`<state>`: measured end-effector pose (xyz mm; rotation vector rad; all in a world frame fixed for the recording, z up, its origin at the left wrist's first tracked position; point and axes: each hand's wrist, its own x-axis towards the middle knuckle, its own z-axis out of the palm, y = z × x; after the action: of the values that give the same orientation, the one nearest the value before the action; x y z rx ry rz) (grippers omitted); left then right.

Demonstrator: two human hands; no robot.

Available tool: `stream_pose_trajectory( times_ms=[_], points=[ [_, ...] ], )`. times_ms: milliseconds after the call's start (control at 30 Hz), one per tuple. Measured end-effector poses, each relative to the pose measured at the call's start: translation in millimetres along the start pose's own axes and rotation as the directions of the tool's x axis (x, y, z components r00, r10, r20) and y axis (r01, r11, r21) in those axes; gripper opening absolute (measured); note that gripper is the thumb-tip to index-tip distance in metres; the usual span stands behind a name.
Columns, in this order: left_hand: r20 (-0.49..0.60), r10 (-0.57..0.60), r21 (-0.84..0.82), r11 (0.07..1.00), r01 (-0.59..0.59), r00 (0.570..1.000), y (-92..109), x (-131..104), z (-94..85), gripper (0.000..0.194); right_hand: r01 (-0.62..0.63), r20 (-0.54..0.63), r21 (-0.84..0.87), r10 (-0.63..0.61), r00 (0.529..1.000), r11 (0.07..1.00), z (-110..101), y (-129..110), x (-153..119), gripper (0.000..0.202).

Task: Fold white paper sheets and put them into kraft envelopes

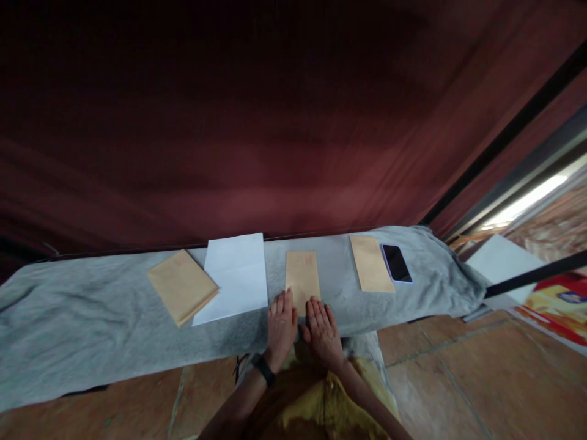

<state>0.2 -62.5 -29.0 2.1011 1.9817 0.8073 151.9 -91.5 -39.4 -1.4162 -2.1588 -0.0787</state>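
Observation:
A brown envelope with a faint reddish print near its top right lies lengthwise in front of me on the grey cloth. My left hand rests on its lower left edge, fingers stretched out flat. On the lower right edge lies my right hand, also flat with extended fingers. Neither hand grasps anything. To the left, white paper sheets lie beside a stack of brown envelopes, which overlaps their edge. Another brown envelope sits on the right, close to a phone with a dark screen.
The grey cloth covers a long narrow surface against a dark red wall-like sheet. A white box and a red-and-yellow package stand at the right, near a dark bar. Tiled floor shows below.

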Motion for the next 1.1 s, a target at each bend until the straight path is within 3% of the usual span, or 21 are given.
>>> stream_pose_trajectory(
  times_ms=[167, 267, 400, 500, 567, 633, 700, 733, 800, 900, 1000, 1033, 1100],
  points=[
    [-0.017, -0.158, -0.34, 0.93, 0.143, 0.987, -3.9, 15.3, -1.1, 0.078, -0.03, -0.057, -0.015, 0.029, 0.998, 0.999, 8.6, -5.5, 1.8, 0.067],
    [0.104, -0.206, -0.571, 0.789, 0.228, 0.973, -4.4, 20.5, -0.8, 0.085, -0.069, -0.056, -0.014, 0.068, 0.996, 0.998, 14.2, -7.0, 5.9, 0.064],
    [0.232, -0.207, -0.684, 0.66, 0.311, 0.95, 18.0, 23.2, -14.6, 0.072, -0.186, -0.027, 0.051, 0.188, 0.982, 0.981, 5.3, -2.2, 20.8, 0.051],
    [0.217, -0.226, -0.812, 0.498, 0.304, 0.95, 41.9, 24.7, -29.5, 0.068, -0.288, 0.01, 0.308, 0.3, 0.954, 0.907, -15.7, 4.9, 37.2, 0.045],
    [0.249, -0.311, -0.872, 0.341, 0.352, 0.917, 53.2, 25.2, -34.2, 0.07, -0.412, 0.09, 0.557, 0.441, 0.893, 0.721, -29.2, 7.9, 46.8, 0.047],
    [0.347, -0.364, -0.873, 0.212, 0.439, 0.864, 60.0, 24.7, -32.6, 0.076, -0.529, 0.244, 0.744, 0.572, 0.783, 0.408, -36.7, 8.0, 52.6, 0.055],
    [0.44, -0.34, -0.855, 0.123, 0.503, 0.831, 63.7, 23.0, -26.6, 0.077, -0.554, 0.386, 0.823, 0.594, 0.706, 0.124, -36.7, 6.0, 53.8, 0.059],
    [0.469, -0.312, -0.851, 0.09, 0.518, 0.826, 64.6, 22.0, -22.9, 0.074, -0.55, 0.431, 0.834, 0.581, 0.691, 0.036, -34.5, 5.0, 53.0, 0.06],
    [0.495, -0.272, -0.848, 0.058, 0.527, 0.825, 64.6, 20.6, -16.1, 0.065, -0.558, 0.479, 0.829, 0.558, 0.677, -0.034, -28.4, 4.5, 49.8, 0.061],
    [0.507, -0.289, -0.829, 0.097, 0.551, 0.812, 57.5, 22.7, -9.4, 0.06, -0.674, 0.562, 0.736, 0.503, 0.656, 0.057, -22.6, 8.8, 44.1, 0.063],
    [0.494, -0.337, -0.788, 0.215, 0.576, 0.801, 42.6, 28.5, -7.0, 0.07, -0.76, 0.64, 0.63, 0.447, 0.625, 0.161, -26.0, 15.4, 37.8, 0.061],
    [0.486, -0.344, -0.765, 0.277, 0.581, 0.803, 37.2, 30.0, -7.1, 0.074, -0.751, 0.621, 0.625, 0.447, 0.644, 0.215, -28.6, 17.3, 34.9, 0.058],
    [0.461, -0.334, -0.695, 0.441, 0.569, 0.822, 27.7, 30.6, -9.0, 0.078, -0.638, 0.466, 0.626, 0.44, 0.768, 0.449, -34.2, 20.6, 27.9, 0.049]
  ],
)
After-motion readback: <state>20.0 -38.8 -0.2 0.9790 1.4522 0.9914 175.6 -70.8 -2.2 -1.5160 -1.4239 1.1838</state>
